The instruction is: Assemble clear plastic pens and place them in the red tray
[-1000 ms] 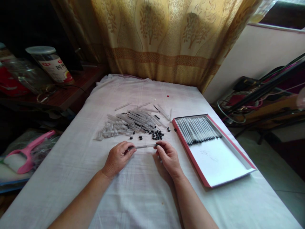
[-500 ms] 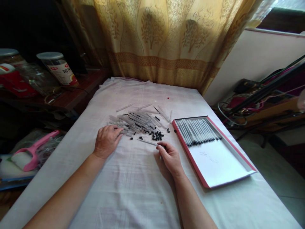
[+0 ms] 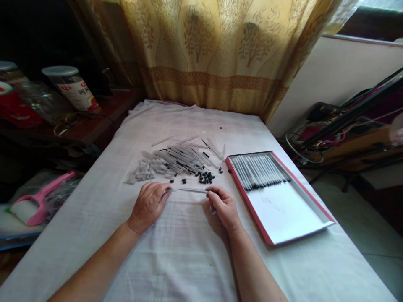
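Note:
My right hand [image 3: 224,206] pinches one end of a slim pen [image 3: 192,191], whose tip points left. Facing that tip, my left hand [image 3: 150,205] is closed on a small translucent pen cap [image 3: 169,190], mostly covered by the fingers. A narrow gap separates cap and pen. Just beyond my left hand lies a heap of translucent caps [image 3: 143,170]. Behind it are piled clear pen barrels [image 3: 178,157], some with dark refills among them. Small black plugs [image 3: 206,178] are scattered in front of the barrels.
On the right, a shallow red-edged box [image 3: 289,222] holds a row of pens [image 3: 258,172]. White cloth covers the table [image 3: 176,251]. A patterned curtain [image 3: 201,50] hangs behind. Jars [image 3: 74,88] stand on a side cabinet, with a pink peeler-like tool [image 3: 47,197] below.
My left hand has come away from the cap heap, moving right and nearer to me with a cap in its fingers. My right hand keeps the pen almost in place.

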A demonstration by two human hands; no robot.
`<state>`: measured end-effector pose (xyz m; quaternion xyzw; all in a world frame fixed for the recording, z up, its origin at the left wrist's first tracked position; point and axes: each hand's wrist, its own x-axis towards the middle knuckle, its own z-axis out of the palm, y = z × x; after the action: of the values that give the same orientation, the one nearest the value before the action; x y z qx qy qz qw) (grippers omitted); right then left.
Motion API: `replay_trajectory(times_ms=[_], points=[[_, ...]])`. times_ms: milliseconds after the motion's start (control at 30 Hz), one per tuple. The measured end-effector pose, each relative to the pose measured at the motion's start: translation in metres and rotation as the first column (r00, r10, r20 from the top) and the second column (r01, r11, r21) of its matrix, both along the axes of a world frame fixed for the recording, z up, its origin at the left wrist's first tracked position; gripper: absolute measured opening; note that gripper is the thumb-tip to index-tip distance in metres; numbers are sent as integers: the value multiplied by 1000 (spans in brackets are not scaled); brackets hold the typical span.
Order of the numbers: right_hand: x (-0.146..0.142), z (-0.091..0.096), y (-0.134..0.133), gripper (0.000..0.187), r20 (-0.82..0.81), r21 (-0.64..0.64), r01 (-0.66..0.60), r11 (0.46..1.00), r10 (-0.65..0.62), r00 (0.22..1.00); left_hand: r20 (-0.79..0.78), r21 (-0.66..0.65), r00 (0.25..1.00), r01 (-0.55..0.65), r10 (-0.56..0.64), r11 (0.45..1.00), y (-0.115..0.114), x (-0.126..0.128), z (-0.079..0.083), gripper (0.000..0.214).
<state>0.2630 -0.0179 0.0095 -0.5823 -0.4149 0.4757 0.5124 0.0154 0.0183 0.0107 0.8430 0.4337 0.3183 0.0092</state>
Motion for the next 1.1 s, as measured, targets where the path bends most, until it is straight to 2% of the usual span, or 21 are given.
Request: replay_trajectory(times_ms=[167, 400, 600, 700, 833, 900, 1100], points=[[-1, -2, -1, 21, 39, 33, -25, 999, 24, 999, 43, -21, 999, -16, 16, 1000, -8, 1, -9, 17], [-1, -5, 1, 16, 176, 133, -44, 990, 20, 984, 30, -90, 999, -12, 15, 996, -8, 1, -7, 18], [-2, -9, 0, 17, 231, 147, -100, 984, 64, 971, 58, -105, 998, 25, -19, 994, -9, 2, -9, 20], [2, -7, -1, 18, 326, 152, -228, 962, 169, 930, 107, -158, 992, 77, -61, 984, -8, 3, -12, 21], [6, -2, -2, 18, 503, 121, -391, 912, 284, 816, 185, -226, 978, 139, -98, 964, -7, 4, -14, 20], [6, 0, -2, 19, 547, 111, -413, 904, 292, 785, 213, -257, 972, 152, -98, 954, -7, 4, -14, 19], [2, 0, -2, 20, 589, 113, -435, 893, 292, 753, 253, -298, 962, 177, -101, 938, -7, 2, -13, 18]])
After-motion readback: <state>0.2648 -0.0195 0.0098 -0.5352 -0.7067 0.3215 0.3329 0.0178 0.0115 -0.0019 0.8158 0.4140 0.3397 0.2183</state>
